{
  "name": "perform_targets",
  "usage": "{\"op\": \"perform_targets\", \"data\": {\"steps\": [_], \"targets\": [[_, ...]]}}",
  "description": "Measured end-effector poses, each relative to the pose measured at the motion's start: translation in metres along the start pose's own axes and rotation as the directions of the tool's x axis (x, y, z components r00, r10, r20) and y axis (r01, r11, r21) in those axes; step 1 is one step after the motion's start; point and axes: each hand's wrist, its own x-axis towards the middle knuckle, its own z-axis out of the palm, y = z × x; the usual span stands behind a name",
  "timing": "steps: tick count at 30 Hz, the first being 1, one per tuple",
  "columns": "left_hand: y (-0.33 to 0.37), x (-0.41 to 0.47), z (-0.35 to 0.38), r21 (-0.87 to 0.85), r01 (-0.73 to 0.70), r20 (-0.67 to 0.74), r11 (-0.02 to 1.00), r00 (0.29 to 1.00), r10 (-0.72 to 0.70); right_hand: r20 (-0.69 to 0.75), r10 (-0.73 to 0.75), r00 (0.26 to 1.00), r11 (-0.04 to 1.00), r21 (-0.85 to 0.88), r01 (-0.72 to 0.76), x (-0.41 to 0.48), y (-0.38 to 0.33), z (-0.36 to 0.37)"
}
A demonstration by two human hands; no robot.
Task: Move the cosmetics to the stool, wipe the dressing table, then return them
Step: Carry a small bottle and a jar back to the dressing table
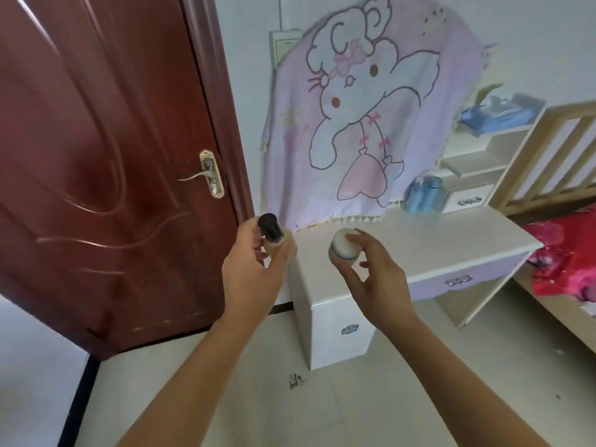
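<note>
At frame centre I see the left hand (250, 269) with fingers curled round a beige glass bottle with a black cylindrical cap (274, 235), held upright. Just to its right, the right hand (377, 279) pinches a round white jar with a teal band (343, 245) between thumb and fingertips. Both are held in the air at the near left corner of the white dressing table (435, 240). Two pale blue bottles (424, 193) stand at the table's back edge, right of centre, beside a lilac cartoon cloth (354, 108).
</note>
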Motion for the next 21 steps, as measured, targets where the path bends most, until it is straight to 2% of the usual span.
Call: {"op": "perform_targets", "data": {"steps": [6, 14, 21], "targets": [[-0.033, 0.065, 0.115, -0.056, 0.042, 0.163, 0.998, 0.986, -0.032, -0.064, 0.110, 0.992, 0.991, -0.071, -0.114, 0.058, 0.102, -0.005], [-0.057, 0.180, 0.262, -0.187, 0.000, 0.353, 0.982, 0.933, 0.067, -0.177, 0.235, 0.956, 0.937, -0.222, -0.271, 0.167, 0.219, -0.038], [-0.068, 0.232, 0.387, -0.203, 0.008, 0.501, 0.979, 0.860, 0.097, -0.260, 0.353, 0.899, 0.894, -0.190, -0.406, 0.219, 0.318, -0.068]]}}
